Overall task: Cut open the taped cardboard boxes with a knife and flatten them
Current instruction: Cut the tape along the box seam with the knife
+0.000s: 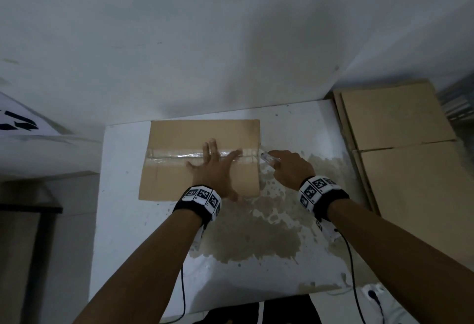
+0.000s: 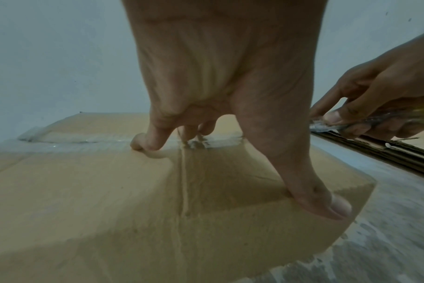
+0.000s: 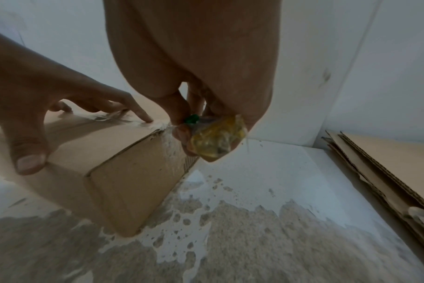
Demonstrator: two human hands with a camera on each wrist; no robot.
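Note:
A brown cardboard box lies on the white table, with clear tape running along its top seam. My left hand presses flat on the box top, fingers spread across the tape. My right hand grips a clear yellowish utility knife at the box's right end. Its tip sits at the taped corner of that edge.
Flattened cardboard sheets are stacked along the table's right side. The white table has a worn brown patch in front of the box. A white wall stands right behind, and a dark stand is on the left.

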